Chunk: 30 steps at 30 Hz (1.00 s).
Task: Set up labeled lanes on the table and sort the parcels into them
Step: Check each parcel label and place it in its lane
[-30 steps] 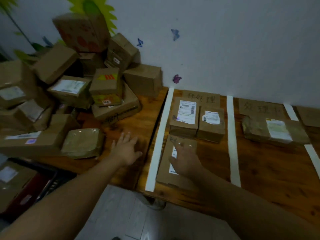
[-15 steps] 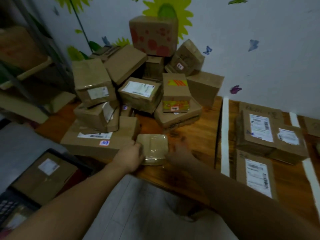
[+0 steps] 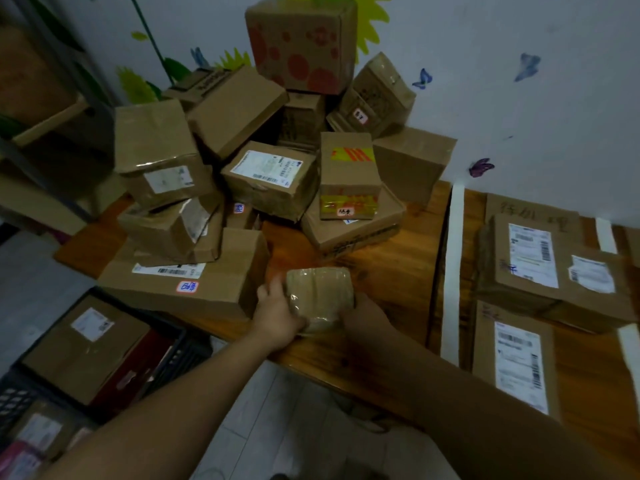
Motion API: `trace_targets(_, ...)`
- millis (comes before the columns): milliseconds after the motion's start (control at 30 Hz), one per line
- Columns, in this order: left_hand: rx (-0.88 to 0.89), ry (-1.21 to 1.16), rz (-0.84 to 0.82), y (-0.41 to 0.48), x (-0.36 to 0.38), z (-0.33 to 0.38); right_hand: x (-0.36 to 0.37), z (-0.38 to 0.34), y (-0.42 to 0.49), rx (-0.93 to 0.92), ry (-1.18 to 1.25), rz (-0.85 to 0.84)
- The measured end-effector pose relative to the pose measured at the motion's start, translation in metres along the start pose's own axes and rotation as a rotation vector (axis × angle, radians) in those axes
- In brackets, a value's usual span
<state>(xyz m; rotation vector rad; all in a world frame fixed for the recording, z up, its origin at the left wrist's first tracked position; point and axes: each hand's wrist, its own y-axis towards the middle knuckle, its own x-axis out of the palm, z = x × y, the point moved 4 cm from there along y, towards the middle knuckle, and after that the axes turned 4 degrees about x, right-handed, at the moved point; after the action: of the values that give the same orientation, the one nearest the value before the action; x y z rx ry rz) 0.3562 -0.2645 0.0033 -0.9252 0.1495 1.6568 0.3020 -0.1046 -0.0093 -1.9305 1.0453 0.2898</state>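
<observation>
While the small tape-wrapped parcel (image 3: 320,292) is held at the table's near edge, most of the sorting is judged undone.

Fingers (image 3: 273,289) of the left hand (image 3: 277,317) are curled round the parcel's left side; the right hand (image 3: 363,315) is set against its right side, its finger curl too dim to be told. Beyond, a large pile of boxes (image 3: 263,174) is heaped unsorted on the table (image 3: 398,268). Rightward, white tape strips (image 3: 453,271) and a handwritten label card (image 3: 530,213) are laid, and three parcels (image 3: 526,258) are placed in the first lane.
</observation>
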Motion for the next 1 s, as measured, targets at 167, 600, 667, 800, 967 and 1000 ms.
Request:
trace_targets(167, -0.108, -0.193, -0.043, -0.008, 0.034, 0.029, -0.032, 0.036, -0.009, 0.047, 0.289, 0.013)
trace_targets(600, 0.271, -0.532, 0.064, -0.045, -0.050, 0.136, -0.135, -0.024, -0.081, -0.361, 0.520, 0.219)
trace_targets(667, 0.337, -0.539, 0.047, -0.050, -0.070, 0.143, -0.144, -0.041, -0.100, -0.393, 0.477, 0.335)
trace_targets(800, 0.463, -0.369, 0.044, -0.063, -0.103, 0.147, -0.146, -0.070, -0.133, -0.376, 0.513, 0.462)
trace_targets(967, 0.467, -0.431, 0.041, -0.073, -0.126, 0.141, -0.130, -0.082, -0.158, -0.380, 0.625, 0.433)
trace_targets(1000, 0.432, -0.471, 0.055, -0.073, -0.129, 0.139, -0.124, -0.083, -0.160, -0.381, 0.614, 0.417)
